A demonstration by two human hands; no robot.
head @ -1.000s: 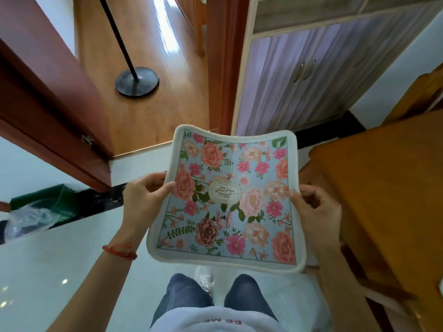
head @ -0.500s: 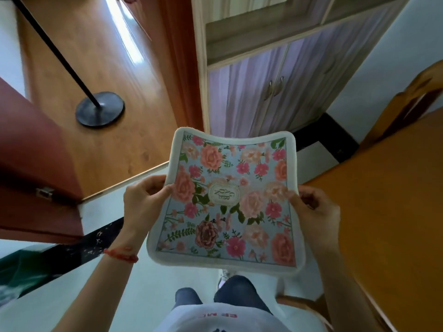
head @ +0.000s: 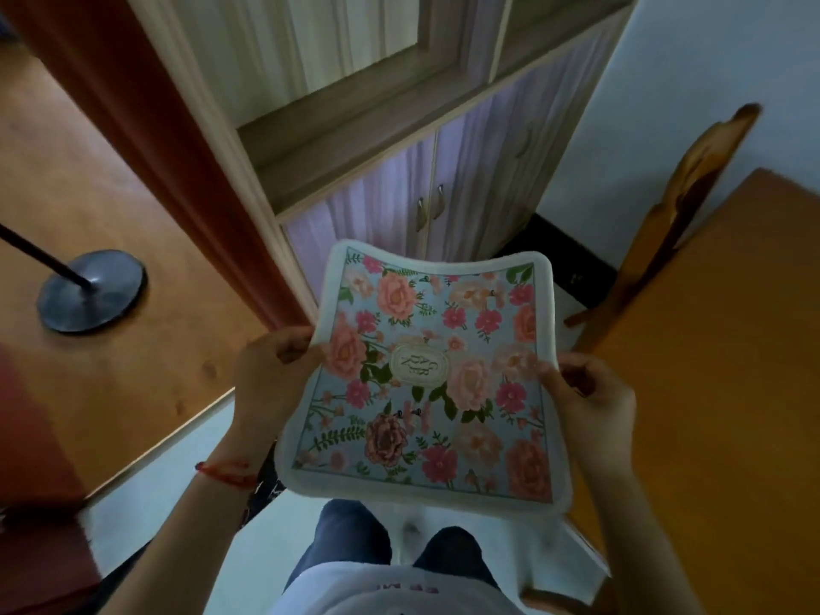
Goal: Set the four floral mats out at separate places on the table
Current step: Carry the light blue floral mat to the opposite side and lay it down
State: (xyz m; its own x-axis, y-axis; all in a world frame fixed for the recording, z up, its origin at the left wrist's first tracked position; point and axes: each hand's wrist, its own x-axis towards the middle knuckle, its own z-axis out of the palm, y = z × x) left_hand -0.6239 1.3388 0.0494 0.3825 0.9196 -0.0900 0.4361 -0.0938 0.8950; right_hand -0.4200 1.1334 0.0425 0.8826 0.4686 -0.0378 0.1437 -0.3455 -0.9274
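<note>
I hold a floral mat (head: 426,383), pale blue with pink and peach flowers and a white border, face up in front of my body. My left hand (head: 270,370) grips its left edge with the thumb on top. My right hand (head: 590,392) pinches its right edge. Only the top mat shows; whether more mats lie under it I cannot tell. The orange wooden table (head: 727,348) fills the right side, and the mat hangs beside its left edge, above the floor.
A wooden chair (head: 692,188) stands at the table's far end. A cabinet with pale doors (head: 426,188) is straight ahead, a red-brown door frame (head: 146,139) to its left. A black stand base (head: 91,290) sits on the wooden floor at left. My legs are below.
The view has swung to the right, so more of the table and the chair show and the stand base has shifted left. Both hands keep the same hold on the mat.
</note>
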